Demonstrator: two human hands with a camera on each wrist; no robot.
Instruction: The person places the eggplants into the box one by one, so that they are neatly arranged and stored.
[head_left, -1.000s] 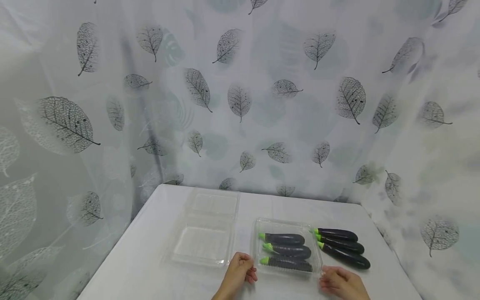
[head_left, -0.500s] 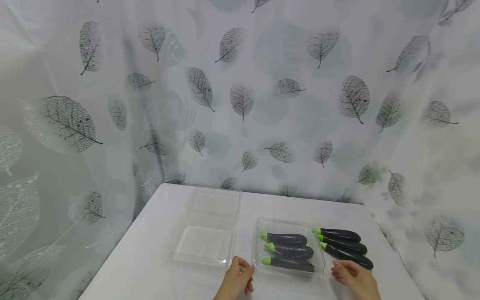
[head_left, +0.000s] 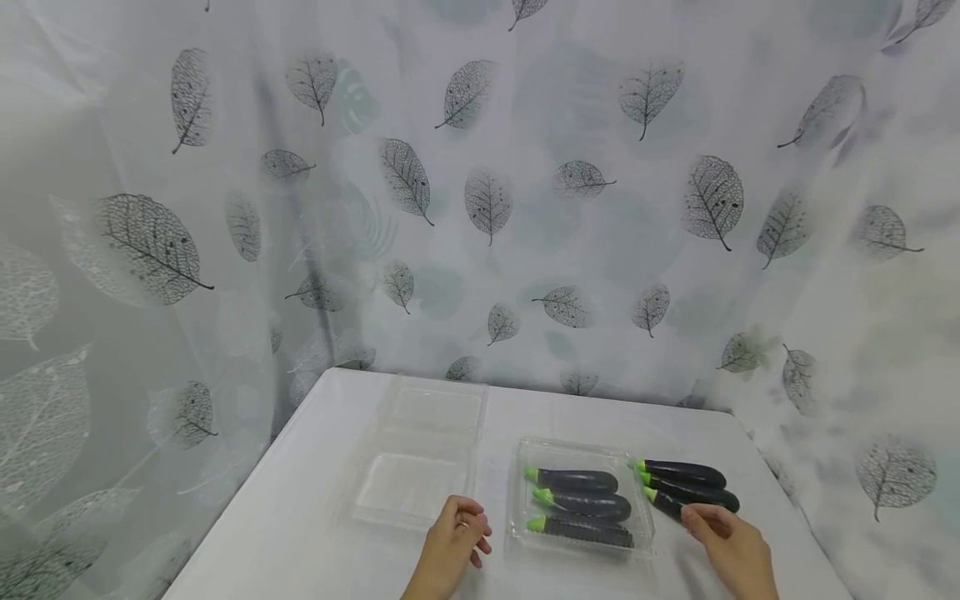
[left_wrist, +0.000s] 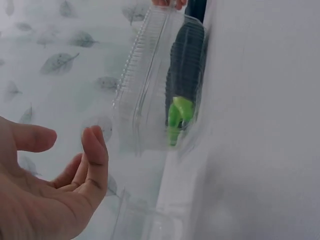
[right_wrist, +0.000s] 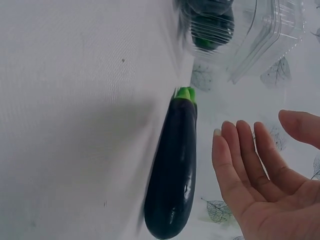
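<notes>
A clear plastic clamshell container [head_left: 581, 452], its lid down, holds three dark eggplants with green stems; one container eggplant [head_left: 588, 505] lies in the middle. Three more eggplants lie to its right, and my right hand [head_left: 733, 550] is over the nearest eggplant [head_left: 666, 503]. In the right wrist view, that hand [right_wrist: 272, 180] has its fingers extended and thumb apart, beside the eggplant [right_wrist: 172, 167] with a gap between them. My left hand [head_left: 453, 540] hovers left of the container, its fingers [left_wrist: 95, 150] loosely bent and holding nothing.
A second clear clamshell [head_left: 412, 487] lies open on the left, its lid [head_left: 438, 408] folded back. Both stand on a white-covered table [head_left: 300, 500]. A leaf-patterned curtain [head_left: 517, 250] hangs behind and at the sides.
My right hand has left the container's front right corner and moved right, to the nearest loose eggplant. My left hand has drawn away from the container to the left.
</notes>
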